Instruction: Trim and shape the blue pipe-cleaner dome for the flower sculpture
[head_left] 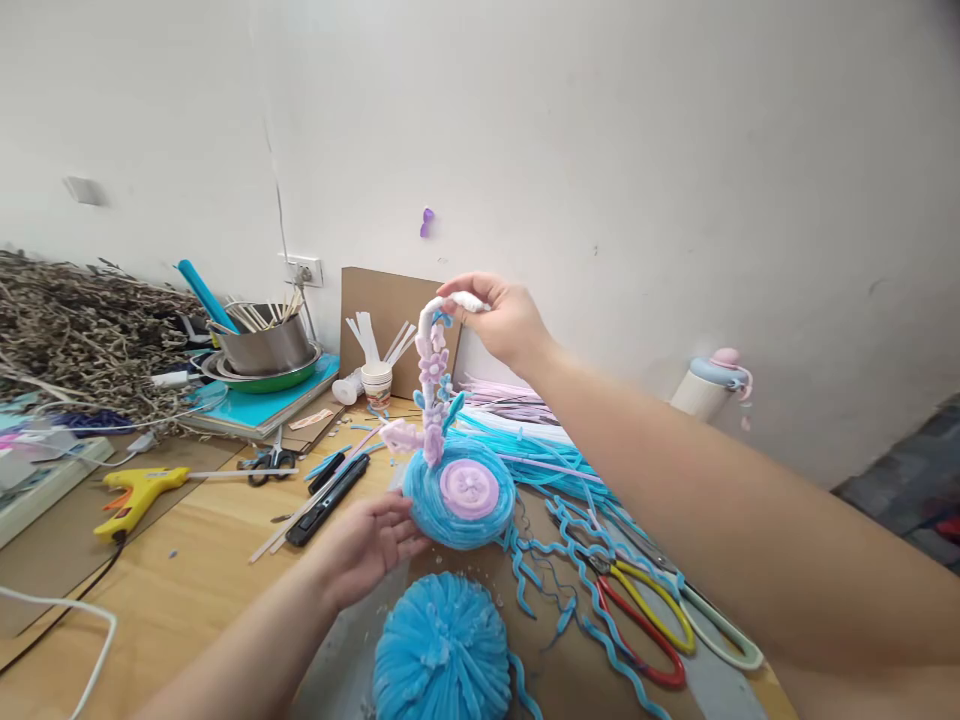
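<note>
My left hand (369, 543) cups the left underside of a round blue pipe-cleaner basket (459, 495) with a lilac flower disc on its face, holding it tilted above the table. My right hand (501, 318) pinches the top of its white arched handle (450, 305), which is decorated with lilac and blue flowers. A second fluffy blue pipe-cleaner dome (441, 648) lies on the table just below the basket.
Loose blue, white and pink pipe cleaners (540, 455) lie behind and to the right. Red and yellow-handled pliers (645, 620) and scissors (724, 635) sit at right. A yellow glue gun (135, 495), black knives (330, 495), a metal pot (264, 345) and dried twigs (82, 335) are at left.
</note>
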